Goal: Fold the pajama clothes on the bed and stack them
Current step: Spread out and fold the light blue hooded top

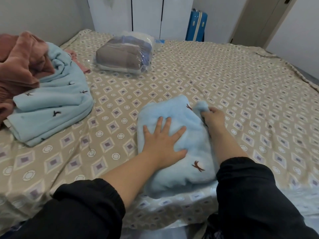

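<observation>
A light blue fleece pajama piece [195,152] with small brown bird marks lies folded near the front edge of the bed [224,75]. My left hand [162,140] presses flat on it with fingers spread. My right hand [213,116] pinches a bunched corner of the same piece at its far right side. To the left lies a second light blue pajama piece [51,107], loosely folded. A rumpled reddish-brown fleece garment [20,62] is heaped partly on top of it.
A clear plastic bag of folded grey and blue clothes [124,56] sits toward the far side of the bed. White wardrobe doors [146,14] and a blue suitcase [196,25] stand beyond the bed. A wall runs along the left.
</observation>
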The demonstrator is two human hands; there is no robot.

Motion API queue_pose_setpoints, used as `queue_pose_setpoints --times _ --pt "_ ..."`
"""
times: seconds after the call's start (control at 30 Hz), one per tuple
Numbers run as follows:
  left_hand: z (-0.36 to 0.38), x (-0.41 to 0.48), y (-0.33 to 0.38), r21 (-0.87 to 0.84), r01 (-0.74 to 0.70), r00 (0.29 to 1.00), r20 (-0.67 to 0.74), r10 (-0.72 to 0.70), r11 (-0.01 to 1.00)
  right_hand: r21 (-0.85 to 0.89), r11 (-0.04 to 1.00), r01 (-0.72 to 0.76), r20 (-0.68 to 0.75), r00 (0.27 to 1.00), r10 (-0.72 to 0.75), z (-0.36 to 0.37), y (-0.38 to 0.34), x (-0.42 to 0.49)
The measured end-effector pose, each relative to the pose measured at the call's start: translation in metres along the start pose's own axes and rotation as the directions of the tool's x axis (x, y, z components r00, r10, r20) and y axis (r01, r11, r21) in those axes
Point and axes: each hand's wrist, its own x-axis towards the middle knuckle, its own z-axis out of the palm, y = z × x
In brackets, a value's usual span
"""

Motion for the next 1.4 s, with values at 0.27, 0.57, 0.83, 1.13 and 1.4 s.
queue_pose_setpoints --times 0.27,0.57,0.83,1.13,1.4 --pt "0.001 0.004 0.002 -0.009 0.005 1.0 0.028 -0.004 1.0 -0.371 0.928 0.017 0.049 0.999 0.001 0.005 0.011 0.013" --pt "-0.003 -0.003 0.002 0.002 -0.032 0.999 -0.009 0.032 0.999 -0.589 0.78 0.213 0.059 0.973 -0.221 0.009 0.04 -0.046" --pt "-0.001 -0.031 0.008 0.007 -0.103 0.994 -0.037 0.103 0.995 -0.587 0.8 0.128 -0.049 0.98 -0.193 0.011 0.043 -0.036" --pt "0.003 -0.03 0.004 -0.029 -0.05 0.999 -0.023 0.049 0.998 -0.722 0.692 -0.017 -0.045 0.999 -0.022 -0.025 0.064 -0.065" --pt "0.009 -0.026 0.001 -0.025 -0.037 0.998 -0.058 0.036 0.999 -0.647 0.759 -0.073 -0.055 0.997 0.049 -0.024 0.069 -0.073"
